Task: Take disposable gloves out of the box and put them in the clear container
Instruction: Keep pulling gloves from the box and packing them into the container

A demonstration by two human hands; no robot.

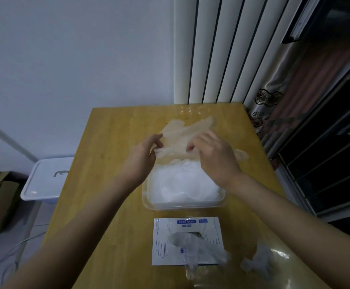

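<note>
**Glove held over the container, with hazards.** The glove (182, 130) is spread between my two grips above the far end of the clear container (182, 205). The container stands mid-tabletop (111, 142) and is heaped with white gloves nearly to its rim. My left grip (144, 155) pinches the glove's near-left edge between thumb and fingers. My right grip (213, 155), fingers curled, pinches the near-right edge. The box (161, 243) lies closer to me, near the container, with the next glove (187, 238) trailing from its opening. Some loose gloves (261, 261) lie on the tabletop to the box's right.

Hazards, as I judge them:
- **(a) Sliding off.** The film is thin and limp. Released while most of it hangs beyond the far wall, it would likely slide onto the tabletop.
- **(b) Spilling over.** The pile looks high and springy, so a glove laid on top without pressing may spill over the rim.
- **(c) Clinging.** The film may stick to my fingers on release and drag stored gloves out.
- **(d) Tearing.** Pulling the two edges apart too hard could tear it.
</note>
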